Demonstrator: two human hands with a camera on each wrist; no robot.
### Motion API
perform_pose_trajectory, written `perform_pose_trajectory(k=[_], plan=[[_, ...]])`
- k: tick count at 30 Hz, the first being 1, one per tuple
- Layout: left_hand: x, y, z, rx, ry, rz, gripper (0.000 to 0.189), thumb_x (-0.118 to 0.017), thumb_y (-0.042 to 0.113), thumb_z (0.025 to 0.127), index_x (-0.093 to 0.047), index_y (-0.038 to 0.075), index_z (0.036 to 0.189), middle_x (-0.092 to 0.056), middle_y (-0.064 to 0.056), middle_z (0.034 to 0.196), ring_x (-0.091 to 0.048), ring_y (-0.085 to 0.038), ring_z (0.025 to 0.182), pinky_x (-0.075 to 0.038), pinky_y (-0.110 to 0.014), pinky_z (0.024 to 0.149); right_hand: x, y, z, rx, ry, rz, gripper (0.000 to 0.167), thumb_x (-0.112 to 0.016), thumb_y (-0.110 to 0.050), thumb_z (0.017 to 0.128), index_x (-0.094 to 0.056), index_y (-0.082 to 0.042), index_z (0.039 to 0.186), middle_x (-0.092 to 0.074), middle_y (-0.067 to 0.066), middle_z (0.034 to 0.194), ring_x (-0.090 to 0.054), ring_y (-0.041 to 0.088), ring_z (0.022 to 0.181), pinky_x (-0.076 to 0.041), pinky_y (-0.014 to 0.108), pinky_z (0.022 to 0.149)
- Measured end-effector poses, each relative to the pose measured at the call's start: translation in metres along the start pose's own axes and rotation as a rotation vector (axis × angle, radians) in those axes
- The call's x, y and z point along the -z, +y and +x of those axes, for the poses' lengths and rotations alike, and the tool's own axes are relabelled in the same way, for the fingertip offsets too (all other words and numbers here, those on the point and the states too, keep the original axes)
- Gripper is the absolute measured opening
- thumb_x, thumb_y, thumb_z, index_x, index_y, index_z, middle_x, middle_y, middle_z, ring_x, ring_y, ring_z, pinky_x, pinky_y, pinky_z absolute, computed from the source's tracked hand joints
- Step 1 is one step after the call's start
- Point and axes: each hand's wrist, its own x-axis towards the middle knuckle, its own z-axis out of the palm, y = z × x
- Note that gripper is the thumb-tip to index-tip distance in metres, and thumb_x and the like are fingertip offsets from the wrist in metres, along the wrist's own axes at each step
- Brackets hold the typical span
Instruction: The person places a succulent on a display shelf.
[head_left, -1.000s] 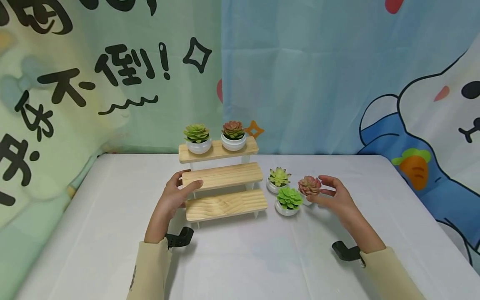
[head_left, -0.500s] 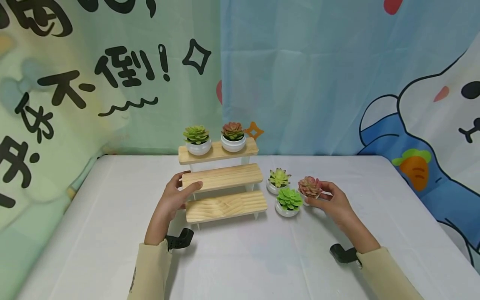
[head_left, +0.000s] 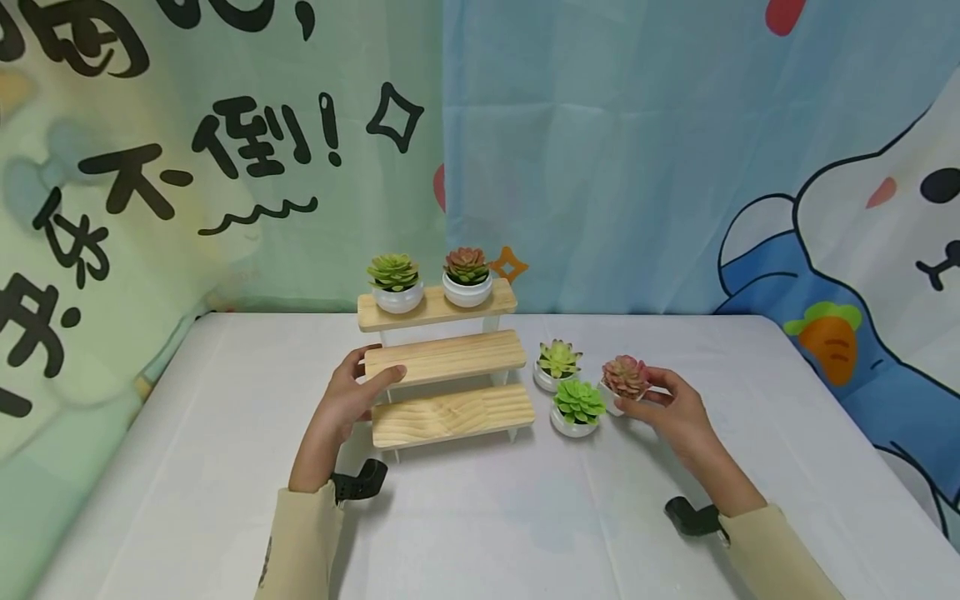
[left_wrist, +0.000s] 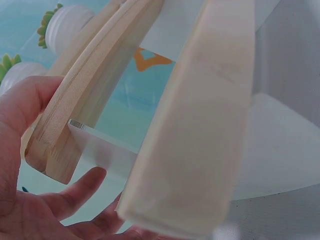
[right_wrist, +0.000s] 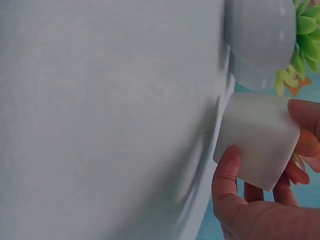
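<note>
My left hand [head_left: 349, 398] grips the left end of the middle board on a three-tier wooden plant stand [head_left: 457, 411]. Its thumb lies on top of that board; the left wrist view shows fingers [left_wrist: 75, 197] around the end and partly hidden. My right hand [head_left: 675, 410] holds a pink-red potted succulent [head_left: 625, 377] at the right. In the right wrist view, its white pot [right_wrist: 257, 137] is pinched between thumb and fingers and looks tilted. Beside it on the table stand a bright green succulent [head_left: 579, 403] and a yellow-green succulent [head_left: 558, 360], both in white pots.
On the stand's top board sit a green succulent [head_left: 395, 275] and a red-green succulent [head_left: 467, 271] in white pots. A white cloth covers the table [head_left: 517, 533]. Printed curtains [head_left: 600, 167] hang behind it and along the left side.
My right hand has closed round the pink-red succulent's pot, and the plant has shifted slightly to the right. My left hand keeps its grip on the stand.
</note>
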Motion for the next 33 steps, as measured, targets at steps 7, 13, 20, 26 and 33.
perform_pose_trajectory(k=[7, 13, 20, 26, 33], plan=[[0.002, 0.0, -0.001, 0.002, 0.009, 0.009, 0.07, -0.067, 0.029, 0.09, -0.034, 0.009, 0.148, -0.043, -0.019, 0.136, -0.051, -0.033, 0.112, -0.049, -0.036, 0.073, 0.006, -0.015, -0.006, 0.063, 0.045, -0.009, 0.07, -0.072, -0.025, 0.09, -0.035, 0.002, 0.143, -0.04, 0.016, 0.14, -0.044, 0.024, 0.12, -0.042, 0.01, 0.074], [0.002, -0.001, 0.001, 0.008, 0.009, 0.007, 0.07, -0.067, 0.028, 0.09, -0.034, 0.009, 0.148, -0.043, -0.019, 0.136, -0.051, -0.033, 0.111, -0.049, -0.038, 0.074, 0.008, -0.029, -0.01, 0.119, 0.077, -0.04, 0.068, -0.072, -0.025, 0.091, -0.037, 0.001, 0.143, -0.043, 0.013, 0.138, -0.043, 0.013, 0.113, -0.042, 0.009, 0.075], [0.001, 0.0, 0.002, 0.009, -0.006, 0.006, 0.071, -0.067, 0.03, 0.09, -0.033, 0.01, 0.149, -0.042, -0.019, 0.139, -0.051, -0.033, 0.113, -0.049, -0.04, 0.077, 0.008, -0.045, -0.017, 0.198, 0.085, 0.02, 0.064, -0.073, -0.022, 0.089, -0.04, 0.001, 0.139, -0.047, -0.005, 0.123, -0.043, 0.0, 0.103, -0.046, 0.01, 0.075], [0.002, -0.002, 0.003, 0.017, -0.016, 0.0, 0.078, -0.068, 0.031, 0.09, -0.027, 0.008, 0.152, -0.034, -0.021, 0.147, -0.049, -0.035, 0.115, -0.047, -0.041, 0.078, -0.001, -0.065, -0.023, 0.249, 0.049, 0.098, 0.055, -0.074, -0.019, 0.088, -0.047, -0.006, 0.134, -0.048, -0.014, 0.116, -0.045, 0.003, 0.106, -0.047, 0.012, 0.077], [0.002, -0.003, 0.003, -0.004, -0.017, -0.004, 0.073, -0.067, 0.032, 0.091, -0.03, 0.012, 0.15, -0.034, -0.021, 0.147, -0.048, -0.036, 0.117, -0.046, -0.046, 0.081, -0.016, -0.089, -0.022, 0.286, -0.016, 0.149, 0.054, -0.073, -0.013, 0.088, -0.046, -0.006, 0.134, -0.047, -0.013, 0.115, -0.046, 0.003, 0.108, -0.047, 0.013, 0.079]])
